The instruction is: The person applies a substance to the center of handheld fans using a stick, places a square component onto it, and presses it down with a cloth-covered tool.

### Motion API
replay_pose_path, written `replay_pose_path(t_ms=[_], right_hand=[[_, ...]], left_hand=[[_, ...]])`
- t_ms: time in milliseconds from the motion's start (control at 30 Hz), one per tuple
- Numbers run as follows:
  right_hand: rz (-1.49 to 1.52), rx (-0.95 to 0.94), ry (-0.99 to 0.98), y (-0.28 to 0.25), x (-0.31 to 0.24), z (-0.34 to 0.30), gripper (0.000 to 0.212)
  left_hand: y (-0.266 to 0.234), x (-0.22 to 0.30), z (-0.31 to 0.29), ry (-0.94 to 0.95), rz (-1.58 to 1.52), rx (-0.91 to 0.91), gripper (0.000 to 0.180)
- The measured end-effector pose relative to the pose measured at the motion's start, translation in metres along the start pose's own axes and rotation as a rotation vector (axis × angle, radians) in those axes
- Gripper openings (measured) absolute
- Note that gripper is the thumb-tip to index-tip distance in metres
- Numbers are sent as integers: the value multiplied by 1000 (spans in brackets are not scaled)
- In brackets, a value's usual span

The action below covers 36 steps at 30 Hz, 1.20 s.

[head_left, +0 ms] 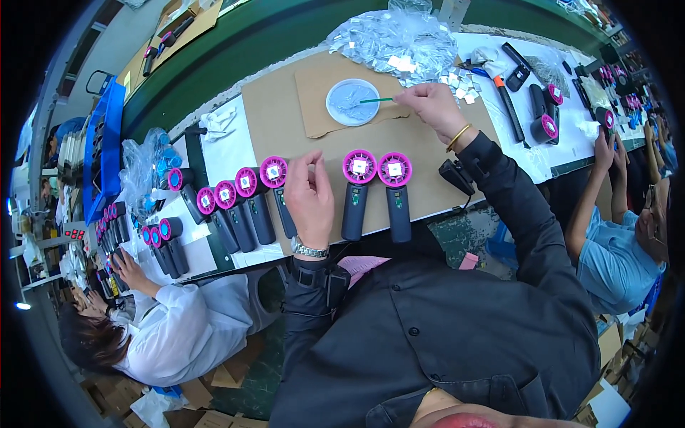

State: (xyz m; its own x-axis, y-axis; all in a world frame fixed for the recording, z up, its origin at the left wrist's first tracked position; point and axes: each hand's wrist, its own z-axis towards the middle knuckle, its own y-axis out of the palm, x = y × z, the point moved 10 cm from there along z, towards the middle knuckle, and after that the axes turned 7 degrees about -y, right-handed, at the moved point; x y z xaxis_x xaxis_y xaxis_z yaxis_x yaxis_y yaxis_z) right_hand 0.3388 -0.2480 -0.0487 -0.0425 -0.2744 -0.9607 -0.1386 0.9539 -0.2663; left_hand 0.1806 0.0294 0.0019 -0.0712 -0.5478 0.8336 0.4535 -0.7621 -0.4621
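Observation:
My right hand (432,107) pinches a thin green stick (376,100), whose far end dips into pale blue-grey paste in a round white dish (330,104). The dish rests on a cardboard piece (311,114). My left hand (310,200) is closed, fingers curled, beside a handheld fan (275,172) with a pink rim and dark handle; whatever its fingertips may hold is hidden. Just right of this hand lie two more such fans, one (359,167) next to the other (394,170), each with a white square at its centre.
Several similar fans (246,182) lie in a row at left. A plastic bag of small white squares (392,43) sits at the back, loose squares (464,85) beside it. An orange-and-black tool (508,107) lies right. Co-workers sit at left (193,328) and right (617,250).

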Motion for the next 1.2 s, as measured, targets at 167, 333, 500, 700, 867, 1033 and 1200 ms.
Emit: replay_pose_path(t_ms=[167, 333, 500, 700, 867, 1033, 1200], right_hand=[[239, -38, 48, -6, -17, -10, 20], [259, 37, 55, -12, -5, -8, 22], [298, -16, 86, -12, -7, -13, 21], [407, -75, 89, -11, -18, -20, 21], [456, -102, 60, -15, -33, -31, 22], [524, -117, -1, -26, -55, -58, 22], [495, -93, -68, -48, -67, -105, 21]], left_hand=[[-3, 4, -1, -56, -72, 22, 10], [3, -8, -4, -76, -18, -33, 12], [1, -12, -8, -97, 11, -74, 14], [2, 2, -9, -74, 10, -39, 17], [-5, 5, -9, -47, -122, 72, 19], [-7, 3, -14, -4, 24, 10, 17], [-8, 25, -20, 106, 29, -7, 18]])
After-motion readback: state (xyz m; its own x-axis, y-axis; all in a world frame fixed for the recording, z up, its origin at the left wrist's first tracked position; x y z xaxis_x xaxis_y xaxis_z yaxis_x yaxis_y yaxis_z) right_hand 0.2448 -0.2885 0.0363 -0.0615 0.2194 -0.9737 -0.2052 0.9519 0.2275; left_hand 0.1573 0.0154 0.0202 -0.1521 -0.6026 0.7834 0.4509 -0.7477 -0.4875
